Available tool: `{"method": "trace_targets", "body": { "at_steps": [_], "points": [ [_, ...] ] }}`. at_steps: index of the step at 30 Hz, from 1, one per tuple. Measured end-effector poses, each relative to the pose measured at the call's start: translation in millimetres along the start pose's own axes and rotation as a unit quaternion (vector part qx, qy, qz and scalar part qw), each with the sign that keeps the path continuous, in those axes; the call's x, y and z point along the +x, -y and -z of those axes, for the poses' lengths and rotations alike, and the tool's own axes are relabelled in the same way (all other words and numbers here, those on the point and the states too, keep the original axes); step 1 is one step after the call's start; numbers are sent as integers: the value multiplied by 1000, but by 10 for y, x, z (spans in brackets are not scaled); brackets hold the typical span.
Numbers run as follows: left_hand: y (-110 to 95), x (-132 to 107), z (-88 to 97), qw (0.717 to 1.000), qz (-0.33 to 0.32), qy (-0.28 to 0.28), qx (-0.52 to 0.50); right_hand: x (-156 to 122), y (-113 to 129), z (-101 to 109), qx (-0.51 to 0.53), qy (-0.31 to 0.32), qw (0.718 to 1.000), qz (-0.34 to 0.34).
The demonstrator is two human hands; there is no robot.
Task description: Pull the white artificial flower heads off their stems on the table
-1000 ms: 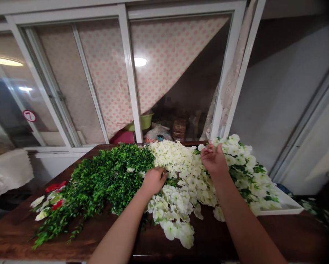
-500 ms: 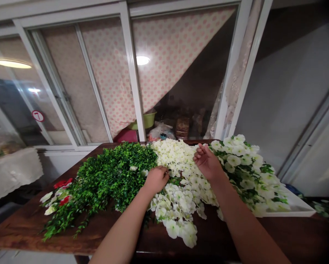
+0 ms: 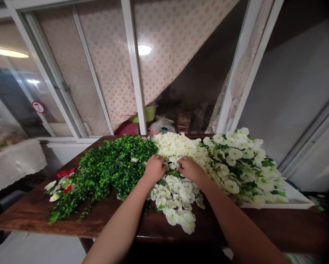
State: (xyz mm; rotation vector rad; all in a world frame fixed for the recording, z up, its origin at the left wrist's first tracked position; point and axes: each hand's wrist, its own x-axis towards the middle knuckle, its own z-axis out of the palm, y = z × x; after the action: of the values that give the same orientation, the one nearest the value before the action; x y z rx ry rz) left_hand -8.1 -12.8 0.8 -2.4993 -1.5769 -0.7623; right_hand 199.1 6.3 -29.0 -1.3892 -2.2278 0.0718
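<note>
My left hand (image 3: 155, 169) is closed, its fingers curled down at the edge where green leaves meet white blossoms. Close to its right, my right hand (image 3: 191, 169) reaches in with bent fingers over the same spot; what either one pinches is too small to make out. Between and in front of them lies a spray of white artificial flowers (image 3: 175, 196), hanging toward the near table edge. A dense mound of smaller cream blossoms (image 3: 178, 143) sits just behind the hands. Bushy artificial greenery (image 3: 114, 165) spreads out to the left of my left hand.
At the right, more white flowers (image 3: 236, 154) lie in and over a white tray (image 3: 299, 203). Red and white flowers (image 3: 66, 179) stick out at the left end of the dark wooden table (image 3: 29, 216). Behind stands a sliding window frame (image 3: 132, 66); a cloth-covered surface (image 3: 18, 161) is at far left.
My right hand has come down from above the cream blossoms and moved left, close to my left hand. The left hand has stayed at about the same spot. The view has tilted slightly.
</note>
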Motion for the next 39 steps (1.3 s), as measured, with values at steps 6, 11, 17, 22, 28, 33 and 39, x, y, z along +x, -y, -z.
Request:
{"method": "trace_targets", "body": {
  "at_steps": [6, 11, 17, 22, 28, 33, 39],
  "points": [
    [-45, -44, -35, 997, -64, 43, -3, -29, 51, -36, -58, 1, 998, -3],
    [-32, -57, -30, 998, -12, 28, 60, -31, 69, -39, -26, -44, 999, -3],
    [-12, -37, 36, 997, -47, 60, 19, -10, 187, 33, 129, -72, 984, -100],
    [-13, -63, -8, 994, -57, 93, 6, -16, 241, 38, 285, -82, 949, -103],
    [50, -18, -53, 993, -59, 78, -59, -5, 239, 36, 366, -51, 925, -90],
    [73, 36, -55, 989, -53, 41, -135, 30, 218, 19, 390, -71, 912, -101],
    [62, 59, -75, 973, -23, 3, -229, 49, 199, 8, 432, -86, 891, -107]
  ]
}}
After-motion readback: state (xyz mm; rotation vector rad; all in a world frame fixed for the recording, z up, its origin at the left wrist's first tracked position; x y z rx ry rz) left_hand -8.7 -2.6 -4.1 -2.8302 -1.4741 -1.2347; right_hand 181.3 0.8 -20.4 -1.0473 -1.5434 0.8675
